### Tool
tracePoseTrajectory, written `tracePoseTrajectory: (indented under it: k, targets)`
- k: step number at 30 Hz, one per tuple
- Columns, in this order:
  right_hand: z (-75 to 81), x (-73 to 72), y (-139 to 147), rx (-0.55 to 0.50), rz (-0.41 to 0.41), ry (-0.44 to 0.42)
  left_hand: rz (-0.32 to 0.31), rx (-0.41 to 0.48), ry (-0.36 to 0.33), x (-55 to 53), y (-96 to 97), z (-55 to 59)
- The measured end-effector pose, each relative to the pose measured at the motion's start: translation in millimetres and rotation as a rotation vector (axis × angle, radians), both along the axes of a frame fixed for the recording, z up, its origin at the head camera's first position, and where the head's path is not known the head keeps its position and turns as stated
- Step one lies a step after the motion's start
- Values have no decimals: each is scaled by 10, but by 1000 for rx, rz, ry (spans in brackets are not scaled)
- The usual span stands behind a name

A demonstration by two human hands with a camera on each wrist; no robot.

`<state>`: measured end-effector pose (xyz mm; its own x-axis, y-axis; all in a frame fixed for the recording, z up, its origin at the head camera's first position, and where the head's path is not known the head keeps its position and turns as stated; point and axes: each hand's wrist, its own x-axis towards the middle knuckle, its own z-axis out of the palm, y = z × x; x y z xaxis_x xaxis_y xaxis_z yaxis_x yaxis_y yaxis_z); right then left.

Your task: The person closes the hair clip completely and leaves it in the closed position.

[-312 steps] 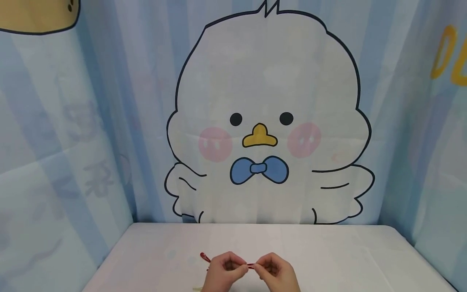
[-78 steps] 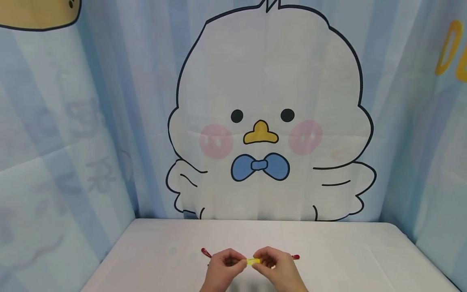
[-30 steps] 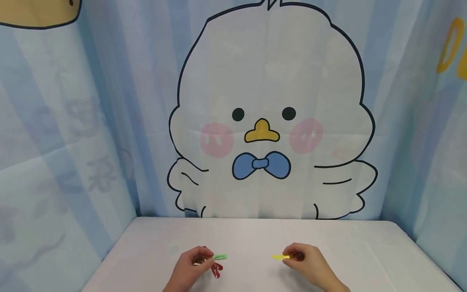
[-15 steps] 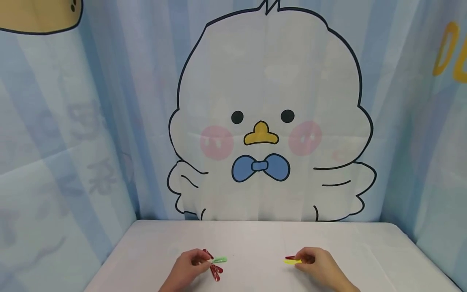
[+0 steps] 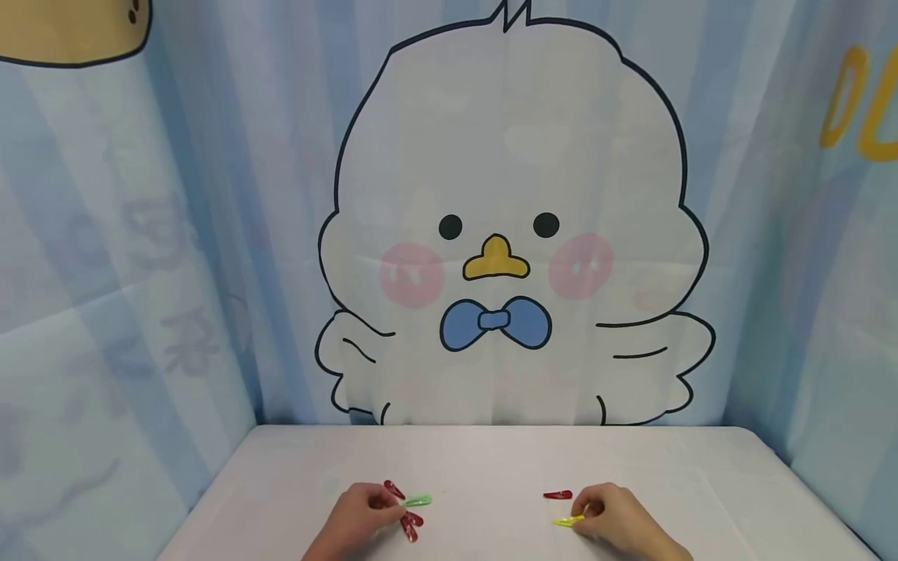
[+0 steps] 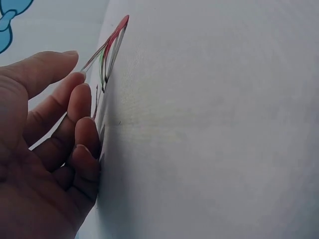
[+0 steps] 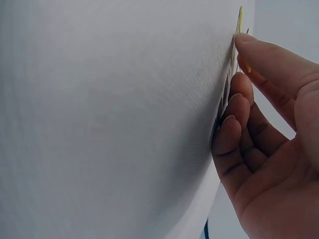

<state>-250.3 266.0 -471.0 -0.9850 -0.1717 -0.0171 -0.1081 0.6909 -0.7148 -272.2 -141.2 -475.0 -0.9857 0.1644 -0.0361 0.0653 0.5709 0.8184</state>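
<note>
Drawn nearer by my right grip [image 5: 616,516] — hold now unclear — yellow clip [image 5: 565,522] clears red clip [image 5: 558,495]; left grip [image 5: 359,514] parted beside green clip [image 5: 418,500].

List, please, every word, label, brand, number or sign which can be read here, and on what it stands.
"D": orange letter on the right-hand curtain.
Second orange letter beside it, same curtain: cut off by the picture's edge, not certain.
Left-hand curtain: faint character-like marks, too blurred to read.
Green hair clip, yellow hair clip, red hair clips: no readable text; too small to tell.
</note>
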Motion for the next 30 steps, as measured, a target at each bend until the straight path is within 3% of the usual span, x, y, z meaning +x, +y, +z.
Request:
tracePoseTrajectory:
  k: [4, 10, 17, 24, 30]
  targets:
    - [-1, -2, 6, 3, 18, -5, 18, -12, -16, 5, 27, -23]
    - [16, 6, -53, 18, -52, -68, 20, -29, -18, -1, 39, -54]
    - [51, 27, -72, 51, -135, -44, -9, 67, -66, 5, -71, -17]
    - [82, 29, -114, 33, -210, -32, 30, 140, -99, 68, -131, 4]
    - [169, 45, -224, 7, -221, -7, 22, 215, -47, 115, -63, 70]
